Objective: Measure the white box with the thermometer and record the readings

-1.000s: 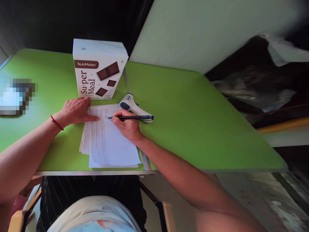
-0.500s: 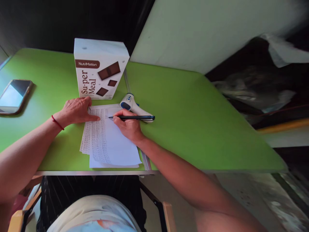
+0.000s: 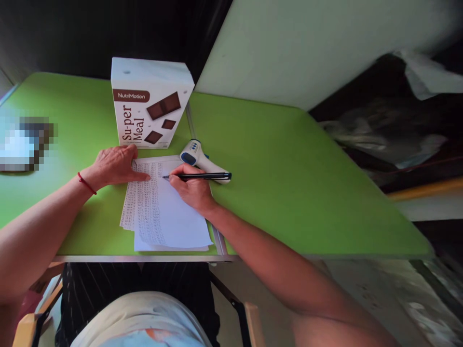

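My right hand [image 3: 191, 188] grips a black pen [image 3: 202, 176], its tip at the upper middle of the top sheet. Below it lie several white sheets of paper [image 3: 181, 224], slightly fanned, with rows of small handwriting down the left part and blank paper to the right. My left hand [image 3: 117, 166] rests open on the upper left of the sheets, thumb stretched across the writing, a red string round the wrist. Just beyond the papers, a white and blue infrared thermometer [image 3: 197, 155] lies by my right hand, partly hidden behind it and the pen.
A white NutriMotion box [image 3: 150, 106] stands upright behind the papers. At the far left is a blurred-out phone [image 3: 21, 147]. The green table [image 3: 289, 193] has a metal seam beside the papers. A wall borders its back, and plastic bags [image 3: 383, 130] lie beyond its right side.
Both hands, the pen and the papers hold almost the same place. The phone at the left is now pixelated.
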`<action>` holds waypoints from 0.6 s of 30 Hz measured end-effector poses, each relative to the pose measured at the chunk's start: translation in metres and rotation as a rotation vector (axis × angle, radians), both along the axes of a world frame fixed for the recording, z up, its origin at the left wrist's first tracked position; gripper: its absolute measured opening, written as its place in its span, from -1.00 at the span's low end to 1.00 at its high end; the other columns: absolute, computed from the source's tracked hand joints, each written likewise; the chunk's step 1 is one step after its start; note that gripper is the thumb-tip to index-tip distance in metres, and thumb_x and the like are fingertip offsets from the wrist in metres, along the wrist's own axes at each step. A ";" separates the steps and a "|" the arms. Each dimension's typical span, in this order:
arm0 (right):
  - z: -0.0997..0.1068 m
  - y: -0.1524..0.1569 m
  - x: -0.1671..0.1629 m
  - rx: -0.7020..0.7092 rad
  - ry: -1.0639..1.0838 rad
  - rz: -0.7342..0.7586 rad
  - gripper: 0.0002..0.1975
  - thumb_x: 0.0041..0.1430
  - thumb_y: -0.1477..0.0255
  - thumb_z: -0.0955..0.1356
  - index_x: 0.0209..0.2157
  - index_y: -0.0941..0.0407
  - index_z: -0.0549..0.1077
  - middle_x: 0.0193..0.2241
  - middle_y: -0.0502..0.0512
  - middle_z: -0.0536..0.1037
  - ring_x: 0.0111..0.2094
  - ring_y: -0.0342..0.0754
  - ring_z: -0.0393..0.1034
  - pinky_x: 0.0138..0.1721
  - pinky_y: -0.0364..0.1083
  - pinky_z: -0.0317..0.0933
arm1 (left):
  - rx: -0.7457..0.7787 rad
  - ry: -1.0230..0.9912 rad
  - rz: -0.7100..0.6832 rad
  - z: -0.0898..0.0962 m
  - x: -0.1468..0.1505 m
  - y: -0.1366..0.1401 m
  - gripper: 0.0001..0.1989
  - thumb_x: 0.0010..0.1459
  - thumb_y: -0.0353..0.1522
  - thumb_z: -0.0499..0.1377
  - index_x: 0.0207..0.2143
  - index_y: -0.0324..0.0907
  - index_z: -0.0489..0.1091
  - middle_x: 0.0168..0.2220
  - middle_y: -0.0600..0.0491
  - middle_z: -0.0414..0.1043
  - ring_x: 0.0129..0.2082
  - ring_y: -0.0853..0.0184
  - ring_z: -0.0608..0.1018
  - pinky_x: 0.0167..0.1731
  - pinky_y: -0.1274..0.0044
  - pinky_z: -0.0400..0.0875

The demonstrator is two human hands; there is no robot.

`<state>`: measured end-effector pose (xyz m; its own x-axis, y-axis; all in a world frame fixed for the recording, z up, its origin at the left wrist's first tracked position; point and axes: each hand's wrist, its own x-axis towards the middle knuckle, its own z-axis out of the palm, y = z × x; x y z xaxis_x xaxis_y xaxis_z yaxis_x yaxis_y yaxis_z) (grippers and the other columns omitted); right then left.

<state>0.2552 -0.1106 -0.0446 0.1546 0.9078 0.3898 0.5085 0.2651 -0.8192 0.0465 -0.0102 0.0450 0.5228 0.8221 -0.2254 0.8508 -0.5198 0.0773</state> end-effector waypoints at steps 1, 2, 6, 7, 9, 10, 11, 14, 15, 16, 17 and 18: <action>0.000 0.000 0.000 0.014 0.005 0.003 -0.88 0.14 0.37 0.40 -0.47 -0.01 0.41 -0.58 -0.10 0.44 -0.52 -0.09 0.30 -0.41 -0.08 0.32 | 0.000 0.003 0.000 0.000 0.000 0.000 -0.29 0.19 0.13 0.36 0.21 -0.11 0.43 0.20 -0.18 0.61 0.16 -0.16 0.65 0.06 0.25 0.51; 0.000 0.000 0.000 0.028 0.008 0.004 -0.88 0.14 0.37 0.39 -0.47 -0.01 0.41 -0.58 -0.10 0.44 -0.52 -0.09 0.30 -0.41 -0.08 0.33 | -0.001 0.008 0.000 0.001 0.000 0.000 -0.29 0.19 0.13 0.36 0.21 -0.11 0.43 0.20 -0.18 0.62 0.16 -0.15 0.65 0.06 0.25 0.51; 0.001 -0.002 0.003 0.070 -0.024 -0.017 -0.87 0.24 0.33 0.37 -0.41 -0.01 0.45 -0.53 -0.06 0.49 -0.49 -0.06 0.36 -0.38 -0.06 0.38 | -0.003 0.022 0.007 0.002 0.001 -0.001 -0.29 0.21 0.13 0.35 0.21 -0.10 0.41 0.19 -0.17 0.63 0.17 -0.14 0.65 0.06 0.27 0.51; 0.003 -0.002 0.005 0.090 -0.050 -0.022 -0.88 0.29 0.31 0.37 -0.35 -0.01 0.49 -0.48 -0.03 0.54 -0.45 -0.04 0.41 -0.35 -0.05 0.41 | -0.003 0.021 0.006 0.002 0.001 -0.001 -0.29 0.21 0.14 0.35 0.21 -0.10 0.41 0.19 -0.18 0.63 0.17 -0.14 0.65 0.06 0.26 0.51; 0.005 -0.002 0.012 0.160 -0.147 -0.020 -0.85 0.40 0.29 0.35 -0.20 -0.01 0.56 -0.33 0.05 0.62 -0.31 0.03 0.51 -0.20 0.01 0.50 | -0.003 0.014 0.000 0.001 0.000 0.000 -0.28 0.21 0.15 0.34 0.21 -0.12 0.42 0.18 -0.19 0.63 0.15 -0.15 0.66 0.05 0.25 0.52; 0.006 -0.001 0.017 0.203 -0.218 -0.011 -0.82 0.44 0.30 0.33 -0.13 -0.01 0.58 -0.25 0.10 0.65 -0.22 0.06 0.55 -0.11 0.05 0.52 | -0.001 0.010 -0.005 0.000 0.000 0.000 -0.28 0.20 0.15 0.34 0.21 -0.12 0.43 0.18 -0.19 0.63 0.14 -0.16 0.66 0.04 0.25 0.52; 0.007 -0.001 0.022 0.241 -0.299 0.005 -0.79 0.48 0.34 0.31 -0.07 0.00 0.60 -0.18 0.15 0.66 -0.13 0.10 0.57 -0.02 0.09 0.52 | 0.001 0.006 -0.009 0.000 0.000 0.001 -0.27 0.20 0.15 0.34 0.21 -0.13 0.43 0.17 -0.19 0.63 0.14 -0.16 0.66 0.04 0.24 0.53; 0.006 0.001 0.036 0.270 -0.555 0.075 -0.64 0.51 0.53 0.22 0.05 0.03 0.63 -0.08 0.24 0.64 -0.02 0.16 0.56 0.09 0.15 0.49 | 0.003 -0.016 -0.013 -0.001 -0.001 0.004 -0.32 0.21 0.10 0.34 0.19 -0.14 0.46 0.11 -0.18 0.65 0.10 -0.13 0.68 0.01 0.26 0.54; 0.006 0.002 0.039 0.250 -0.635 0.096 -0.58 0.49 0.59 0.20 0.08 0.06 0.63 -0.08 0.25 0.63 -0.02 0.17 0.54 0.07 0.16 0.48 | 0.000 -0.033 -0.011 -0.001 -0.002 0.005 -0.39 0.22 0.05 0.32 0.16 -0.13 0.48 0.06 -0.16 0.67 0.07 -0.11 0.69 -0.01 0.27 0.54; 0.005 0.002 0.041 0.223 -0.711 0.113 -0.54 0.47 0.64 0.18 0.08 0.08 0.64 -0.10 0.26 0.62 -0.05 0.17 0.53 0.04 0.16 0.48 | -0.004 -0.052 -0.003 -0.001 -0.003 0.008 -0.48 0.24 -0.01 0.31 0.11 -0.12 0.51 0.00 -0.13 0.68 0.03 -0.08 0.70 -0.05 0.29 0.54; 0.005 0.002 0.042 0.196 -0.781 0.129 -0.51 0.45 0.68 0.17 0.08 0.09 0.65 -0.13 0.26 0.61 -0.08 0.17 0.52 0.00 0.16 0.47 | -0.002 -0.073 0.017 -0.002 -0.005 0.011 -0.58 0.24 -0.07 0.29 0.03 -0.10 0.54 -0.06 -0.10 0.69 -0.01 -0.06 0.71 -0.09 0.30 0.55; 0.006 0.002 0.043 0.175 -0.840 0.141 -0.49 0.43 0.71 0.17 0.06 0.10 0.66 -0.17 0.26 0.61 -0.11 0.17 0.50 -0.05 0.15 0.45 | 0.003 -0.095 0.048 -0.003 -0.008 0.015 -0.68 0.24 -0.12 0.28 -0.06 -0.09 0.55 -0.13 -0.08 0.69 -0.06 -0.04 0.71 -0.13 0.30 0.55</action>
